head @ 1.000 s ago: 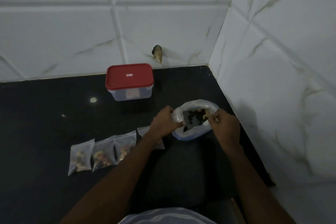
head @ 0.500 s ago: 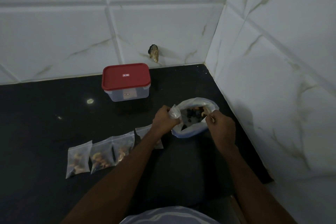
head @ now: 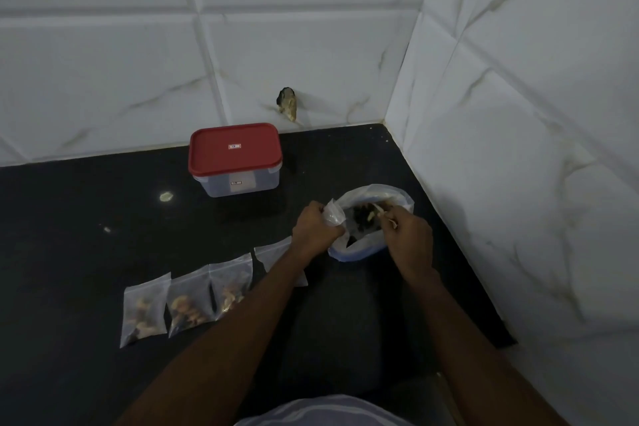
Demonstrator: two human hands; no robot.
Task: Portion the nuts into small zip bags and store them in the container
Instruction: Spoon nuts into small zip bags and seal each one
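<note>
Nut stock: large clear plastic bag [head: 370, 245] standing on the black countertop [head: 69, 252] near the right-hand tiled wall, its mouth open upward and dark and pale nuts visible inside.

Small zip bag [head: 333, 213]: gripped in the curled fingers of the left hand [head: 316, 226] at the big bag's left rim, its open end pointing up and right toward the nuts.

Right hand [head: 408, 239]: fingertips drawn together over the big bag's mouth, pinching a pale nut [head: 377, 208].

Filled zip bags, three [head: 143, 309] [head: 188, 301] [head: 231, 284]: flat in a row left of the left forearm, edges touching or overlapping, long axes running away from the person and leaning slightly right, nuts gathered at the near ends. A fourth bag [head: 273, 249] lies partly hidden under that forearm; its contents cannot be told.

Container [head: 238, 183]: clear box by the back wall, red lid [head: 235, 149] on, long axis left to right along the wall. One small label on the lid and one on the front face; the print is too small to read.

Change since half a second ago: the hands, big bag, row of bags and container keep their places; the right fingertips sit slightly nearer the small bag.
</note>
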